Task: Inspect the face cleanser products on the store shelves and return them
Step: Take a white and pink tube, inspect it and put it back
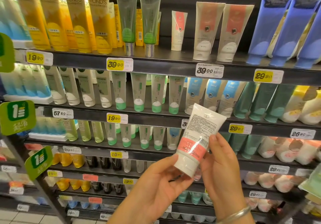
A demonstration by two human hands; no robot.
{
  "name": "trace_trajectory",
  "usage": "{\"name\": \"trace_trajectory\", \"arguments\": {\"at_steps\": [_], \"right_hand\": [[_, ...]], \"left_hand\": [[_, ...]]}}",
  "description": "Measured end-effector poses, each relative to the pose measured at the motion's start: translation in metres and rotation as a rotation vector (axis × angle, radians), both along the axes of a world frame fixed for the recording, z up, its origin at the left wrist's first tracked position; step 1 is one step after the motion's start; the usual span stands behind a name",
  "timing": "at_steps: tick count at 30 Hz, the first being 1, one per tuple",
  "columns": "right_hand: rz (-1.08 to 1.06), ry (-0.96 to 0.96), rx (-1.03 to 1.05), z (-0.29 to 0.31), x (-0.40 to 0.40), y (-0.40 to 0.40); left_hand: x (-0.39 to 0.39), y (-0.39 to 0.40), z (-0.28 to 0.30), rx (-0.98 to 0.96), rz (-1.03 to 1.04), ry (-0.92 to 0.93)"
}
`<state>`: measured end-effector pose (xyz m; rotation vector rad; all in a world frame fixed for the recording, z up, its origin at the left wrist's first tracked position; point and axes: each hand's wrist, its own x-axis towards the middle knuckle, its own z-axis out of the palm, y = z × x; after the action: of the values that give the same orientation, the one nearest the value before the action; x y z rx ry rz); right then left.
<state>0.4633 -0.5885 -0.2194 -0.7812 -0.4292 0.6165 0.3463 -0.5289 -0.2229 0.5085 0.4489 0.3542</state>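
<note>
While both hands (187, 175) hold a cleanser tube (196, 142), stocked shelves (156, 62) stand behind.

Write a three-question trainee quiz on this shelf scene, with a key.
1. True or false: both hands hold the white and coral tube.
2. Which wrist wears the silver bangle: A left, B right?
3. Fill in: the two green tubes on the top shelf have ___ caps.

Key: 1 true: the left hand grips its cap end, the right hand its side. 2 B. 3 silver.
</note>
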Motion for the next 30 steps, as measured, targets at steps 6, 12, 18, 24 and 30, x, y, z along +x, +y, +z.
{"name": "trace_trajectory", "arguments": {"at_steps": [6,12,18,24,30], "right_hand": [[-0.021,0.091,0.012,-0.002,0.000,-0.003],[-0.036,0.175,0.023,0.000,0.002,-0.004],[-0.031,0.177,0.058,0.000,0.002,-0.003],[0.035,0.144,0.066,0.000,-0.001,0.001],[0.067,-0.034,-0.096,0.001,0.002,0.006]], "left_hand": [[0.002,-0.007,0.000,-0.126,-0.042,-0.028],[0.000,-0.008,0.000,-0.084,-0.051,-0.026],[-0.001,-0.008,0.000,-0.123,-0.055,-0.023],[-0.001,-0.006,-0.001,-0.146,-0.100,-0.042],[-0.005,0.006,-0.001,-0.128,-0.061,-0.004]]}}
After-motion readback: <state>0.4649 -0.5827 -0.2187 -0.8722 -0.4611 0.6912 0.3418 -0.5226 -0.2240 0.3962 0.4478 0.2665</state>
